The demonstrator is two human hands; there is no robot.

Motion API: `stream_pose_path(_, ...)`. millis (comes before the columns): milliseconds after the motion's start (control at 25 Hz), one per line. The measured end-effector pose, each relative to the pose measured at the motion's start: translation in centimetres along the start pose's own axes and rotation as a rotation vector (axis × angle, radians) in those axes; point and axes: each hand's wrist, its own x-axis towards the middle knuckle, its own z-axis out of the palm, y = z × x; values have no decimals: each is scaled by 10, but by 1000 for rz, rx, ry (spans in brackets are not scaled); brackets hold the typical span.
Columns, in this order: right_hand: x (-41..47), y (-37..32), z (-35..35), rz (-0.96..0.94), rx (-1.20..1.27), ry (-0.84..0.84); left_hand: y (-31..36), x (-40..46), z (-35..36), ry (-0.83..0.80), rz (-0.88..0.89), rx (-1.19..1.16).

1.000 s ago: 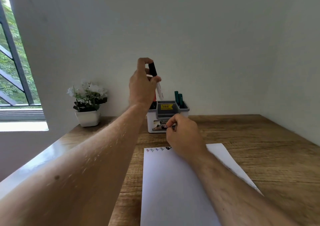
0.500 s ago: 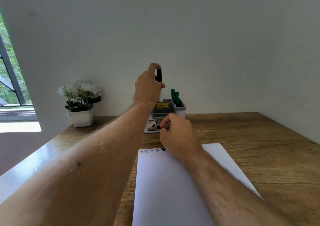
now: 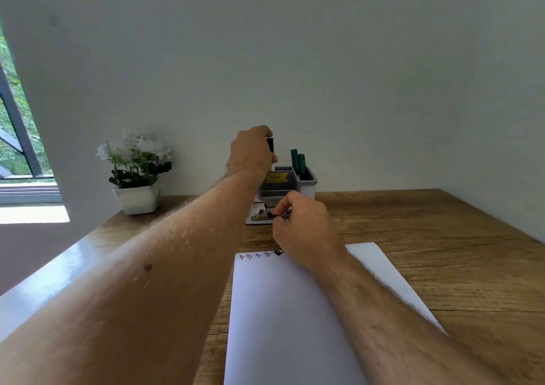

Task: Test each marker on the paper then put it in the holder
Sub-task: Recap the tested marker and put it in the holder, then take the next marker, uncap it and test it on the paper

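Note:
My left hand (image 3: 250, 151) is closed around a black-capped marker (image 3: 270, 145), held upright over the left side of the grey and white holder (image 3: 308, 184); only the cap shows above my fingers. Two green markers (image 3: 298, 162) stand in the holder's right compartment. My right hand (image 3: 303, 228) rests in front of the holder, fingers pinched on something small at the holder's front drawer; what it is I cannot tell. The white paper (image 3: 295, 311) lies on the desk with several small coloured test marks (image 3: 259, 255) along its top edge.
A white pot of white flowers (image 3: 137, 172) stands at the back left of the wooden desk (image 3: 442, 252). A wall runs close behind the holder and along the right side. A window opens at the far left.
My left hand has come down with the marker toward the holder, so less of the marker shows. My right hand has stayed in front of the holder.

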Motion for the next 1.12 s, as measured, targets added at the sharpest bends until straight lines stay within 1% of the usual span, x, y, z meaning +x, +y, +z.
stream_pose_path(160, 0, 0, 0, -8, -3, 12, 5, -8, -11, 35, -12, -10)
stream_pose_path(320, -1, -2, -3, -12, -10, 9, 2, -21, -36, 123, -49, -118)
stream_pose_path(440, -5, -6, -6, -15, -19, 2, -8, -42, -62, 160, -57, -199)
stream_pose_path(480, -7, -7, -7, -14, -17, 5, -15, -52, -70, 154, -50, -187)
stream_pose_path(560, -10, -9, -8, -9, -8, 13, -33, -75, -85, 106, -47, -91)
stream_pose_path(640, -12, -11, -9, -15, -5, 12, -57, -93, -95, 3, -83, 35)
stream_pose_path(800, -15, -12, -9, -19, -10, 12, -95, -116, -96, -248, -278, 460)
stream_pose_path(880, -17, -12, -9, -21, 0, 23, -99, -124, -89, -336, -362, 502)
stream_pose_path(1120, -18, -11, -8, -9, -1, 36, -77, -125, -66, -323, -393, 516)
